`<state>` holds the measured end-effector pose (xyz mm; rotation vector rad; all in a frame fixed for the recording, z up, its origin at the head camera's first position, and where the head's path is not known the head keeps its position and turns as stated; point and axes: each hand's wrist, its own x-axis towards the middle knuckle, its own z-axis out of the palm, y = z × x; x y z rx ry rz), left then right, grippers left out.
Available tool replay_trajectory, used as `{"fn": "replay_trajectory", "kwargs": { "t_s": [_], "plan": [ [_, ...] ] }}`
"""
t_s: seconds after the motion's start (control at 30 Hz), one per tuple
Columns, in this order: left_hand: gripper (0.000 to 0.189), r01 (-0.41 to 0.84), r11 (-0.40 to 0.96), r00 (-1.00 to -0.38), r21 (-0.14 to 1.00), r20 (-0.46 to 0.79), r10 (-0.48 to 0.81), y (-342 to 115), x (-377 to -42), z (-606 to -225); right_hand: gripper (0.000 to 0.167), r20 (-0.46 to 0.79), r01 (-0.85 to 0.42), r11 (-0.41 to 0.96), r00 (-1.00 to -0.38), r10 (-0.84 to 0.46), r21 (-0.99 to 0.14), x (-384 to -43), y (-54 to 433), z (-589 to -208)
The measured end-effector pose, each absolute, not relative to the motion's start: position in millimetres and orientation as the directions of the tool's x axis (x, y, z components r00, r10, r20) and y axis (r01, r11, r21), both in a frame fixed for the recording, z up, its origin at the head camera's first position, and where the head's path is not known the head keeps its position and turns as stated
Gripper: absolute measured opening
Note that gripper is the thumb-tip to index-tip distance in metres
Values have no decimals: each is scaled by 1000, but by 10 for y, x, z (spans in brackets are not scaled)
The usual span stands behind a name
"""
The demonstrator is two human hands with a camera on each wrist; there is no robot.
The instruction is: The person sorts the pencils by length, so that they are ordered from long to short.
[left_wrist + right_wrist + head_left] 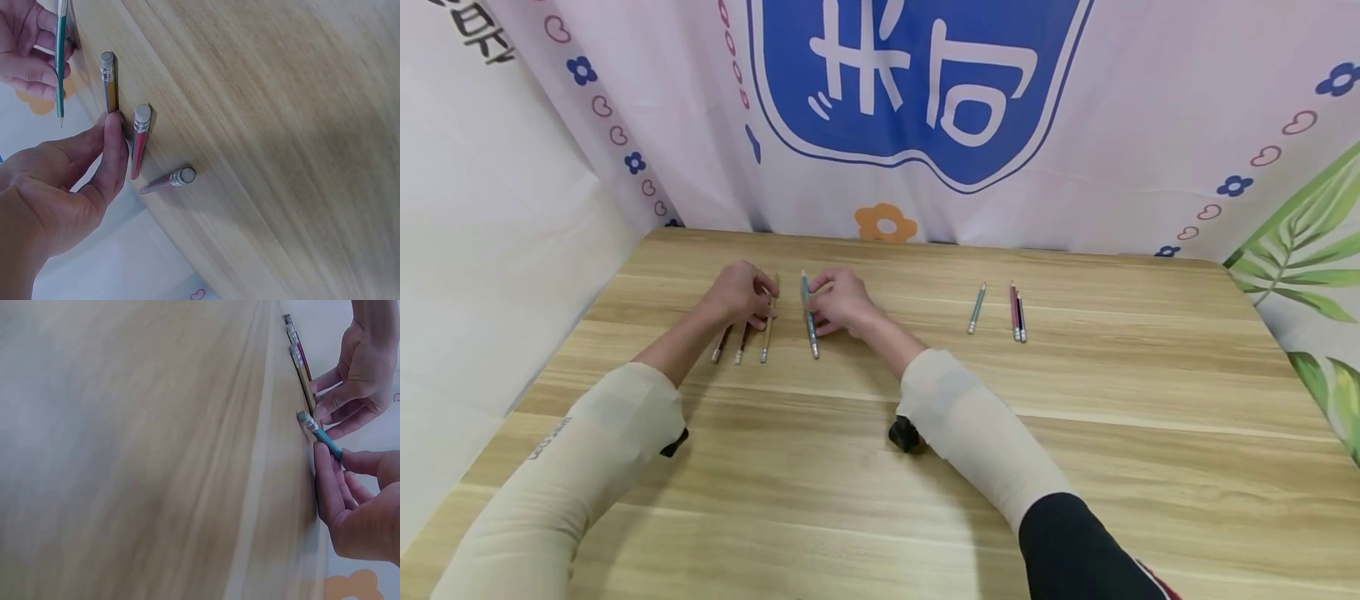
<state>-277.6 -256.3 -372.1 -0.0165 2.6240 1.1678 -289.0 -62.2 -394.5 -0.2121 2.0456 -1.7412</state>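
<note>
Teal pencil (812,329) is at the far side of the table (850,500), left of the middle, pinched between the right hand's (842,302) thumb and fingers. Its long axis runs near to far, sharpened tip far and slightly left, eraser near; whether it touches the wood I cannot tell.

Both forearms extend from the near side, converging, in cream sleeves (992,437) turned back above the wrists. Just to the left, the left hand (737,293) has its fingers bent, thumb and fingertips pinching a yellow pencil (766,340). That one has its eraser near and its far end leaning right, toward the teal one. Two red pencils (139,144) lie left of it, erasers near, partly hidden under the left hand.

Well to the right, a green pencil (977,308) points far, near a side-by-side pink pencil (1014,310) and black pencil (1021,321).
</note>
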Motion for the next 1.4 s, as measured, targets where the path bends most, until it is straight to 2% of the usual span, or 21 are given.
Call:
{"fn": "replay_trajectory", "kwargs": {
  "t_s": [0.27,0.6,1.13,1.4],
  "plan": [
    [28,-108,683,-966,723,-238,100,-2544,-2778,-3710,20,-224,174,175,-918,-326,-969,-2870,-735,-3949],
    [26,-100,692,-967,715,-233,101,-2544,-2773,-3704,18,-216,166,219,-949,-230,-962,-2864,-903,-3964],
    [28,-98,700,-966,708,-236,104,-2560,-2793,-3722,18,-190,118,345,-964,-185,-931,-2891,-1034,-3995],
    [28,-103,701,-967,705,-237,97,-2562,-2796,-3729,11,-175,96,398,-971,-165,-912,-2925,-1067,-4055]
  ]
}}
